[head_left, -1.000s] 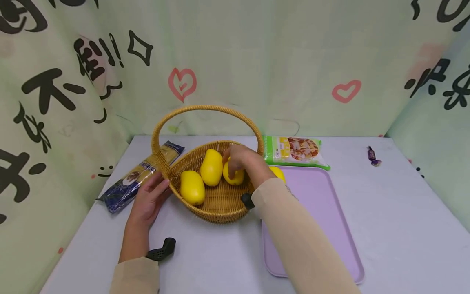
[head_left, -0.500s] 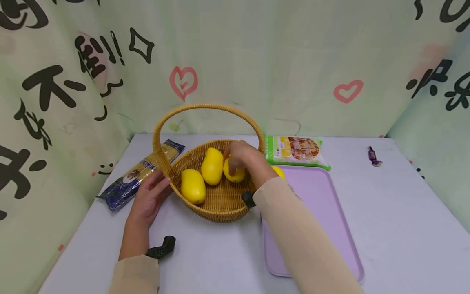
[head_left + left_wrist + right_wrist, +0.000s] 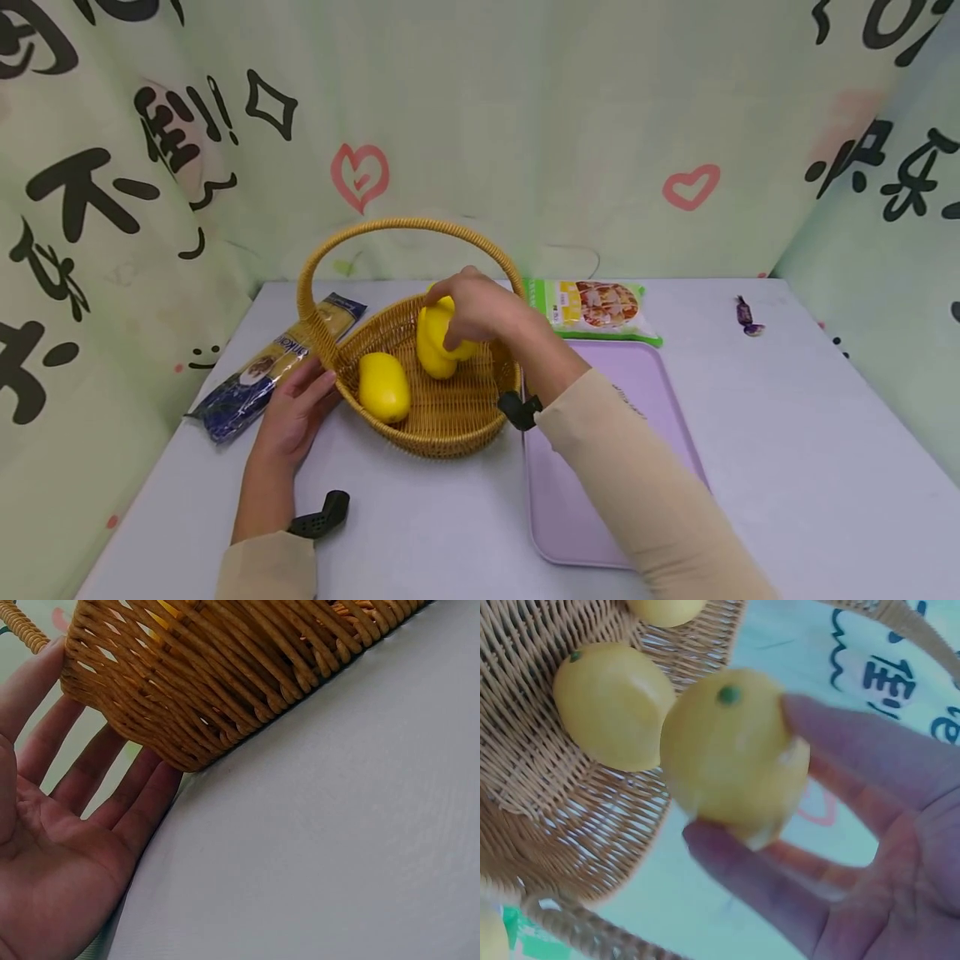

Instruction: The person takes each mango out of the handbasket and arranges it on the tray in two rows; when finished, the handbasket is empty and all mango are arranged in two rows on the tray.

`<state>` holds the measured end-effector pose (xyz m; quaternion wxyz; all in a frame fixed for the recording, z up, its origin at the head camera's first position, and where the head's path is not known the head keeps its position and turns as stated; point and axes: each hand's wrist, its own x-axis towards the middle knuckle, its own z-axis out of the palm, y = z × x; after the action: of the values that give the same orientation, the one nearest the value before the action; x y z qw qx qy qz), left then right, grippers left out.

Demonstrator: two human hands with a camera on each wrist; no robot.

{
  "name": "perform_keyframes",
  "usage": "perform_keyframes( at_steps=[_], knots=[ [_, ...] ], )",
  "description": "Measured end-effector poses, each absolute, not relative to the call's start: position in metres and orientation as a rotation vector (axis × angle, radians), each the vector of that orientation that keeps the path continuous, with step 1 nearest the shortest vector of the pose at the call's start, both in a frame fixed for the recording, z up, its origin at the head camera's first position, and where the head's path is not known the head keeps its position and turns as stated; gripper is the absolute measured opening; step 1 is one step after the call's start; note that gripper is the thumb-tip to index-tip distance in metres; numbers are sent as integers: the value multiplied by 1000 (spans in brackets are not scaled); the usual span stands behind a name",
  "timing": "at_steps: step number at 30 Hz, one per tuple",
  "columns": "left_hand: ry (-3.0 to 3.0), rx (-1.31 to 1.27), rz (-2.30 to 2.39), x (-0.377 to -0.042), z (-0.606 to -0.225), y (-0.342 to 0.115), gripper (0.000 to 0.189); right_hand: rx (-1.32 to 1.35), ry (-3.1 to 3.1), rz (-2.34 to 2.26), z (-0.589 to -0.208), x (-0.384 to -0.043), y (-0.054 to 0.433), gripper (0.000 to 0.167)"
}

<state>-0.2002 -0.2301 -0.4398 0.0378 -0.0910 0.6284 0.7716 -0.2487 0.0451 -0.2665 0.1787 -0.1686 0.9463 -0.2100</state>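
One spread left hand [image 3: 294, 415] likely steadies the brown wicker basket [image 3: 442, 421]; the right hand [image 3: 486, 308] pinches an oval yellow fruit [image 3: 731, 754].

Fruit [image 3: 384, 387] in basket [image 3: 442, 425], packet [image 3: 261, 375] left, tray [image 3: 558, 508] right

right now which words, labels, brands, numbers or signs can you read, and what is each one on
"不": curtain, left
"!!": curtain, left
"乐", probably: curtain, right
Remaining curtain writing: distorted or cut off
Blue-gold pack, green pack: lettering too small or blurred to read
Marks beside the right sleeve: too small to read
Held yellow fruit, basket: no text visible
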Motion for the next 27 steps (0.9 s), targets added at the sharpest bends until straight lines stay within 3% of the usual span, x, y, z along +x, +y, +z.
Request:
perform_keyframes(
  at_steps=[12,27],
  knots=[
    [1921,-283,2380,-199,-441,-230,65,-857,2530,-669,-254,-230,73,63],
    [1907,-273,2396,-199,-442,-230,64,-922,2435,-730,-235,-203,122,60]
  ],
)
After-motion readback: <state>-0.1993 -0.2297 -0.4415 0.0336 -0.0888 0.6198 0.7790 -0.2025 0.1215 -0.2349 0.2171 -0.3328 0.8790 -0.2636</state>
